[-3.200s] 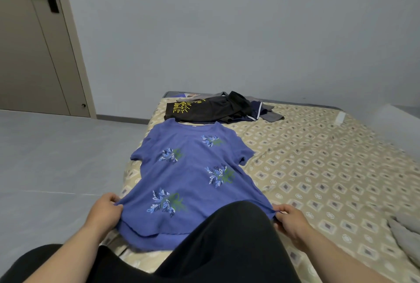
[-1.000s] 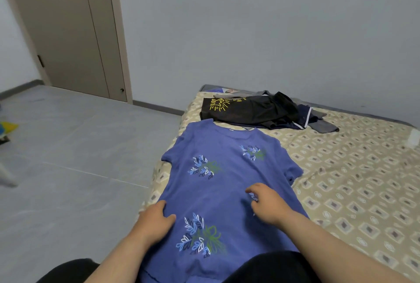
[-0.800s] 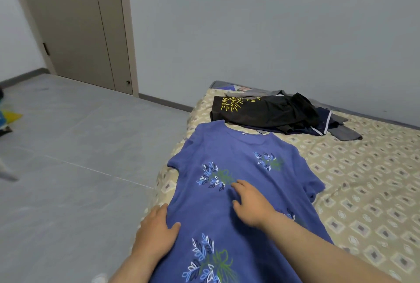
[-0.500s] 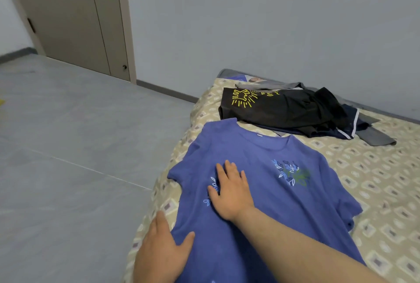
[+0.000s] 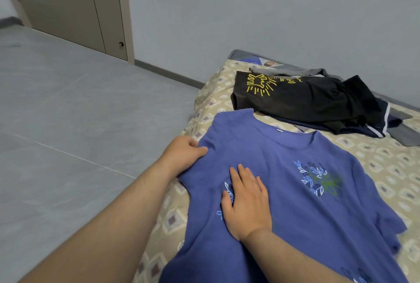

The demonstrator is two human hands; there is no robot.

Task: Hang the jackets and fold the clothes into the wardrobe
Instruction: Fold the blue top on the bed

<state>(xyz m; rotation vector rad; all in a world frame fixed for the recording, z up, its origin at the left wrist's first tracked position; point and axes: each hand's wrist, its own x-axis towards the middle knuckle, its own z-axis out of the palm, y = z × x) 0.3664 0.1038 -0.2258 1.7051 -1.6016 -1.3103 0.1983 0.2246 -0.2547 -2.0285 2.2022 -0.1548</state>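
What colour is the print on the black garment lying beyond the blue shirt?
Yellow: a line drawing with rays on the black garment, clearest in the head view.

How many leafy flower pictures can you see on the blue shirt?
3 on the blue shirt: one clear at the chest, one partly under the right hand, one cut off at the bottom edge. More may be hidden.

Plain pale grey wall [image 5: 250, 9] with a dark skirting board [image 5: 168, 74] along its base. Grey tiled floor [image 5: 68, 123] at left; beige door [image 5: 68, 5] in the far left corner. Bed with a patterned beige sheet [image 5: 391, 169] at right. Lighting even.
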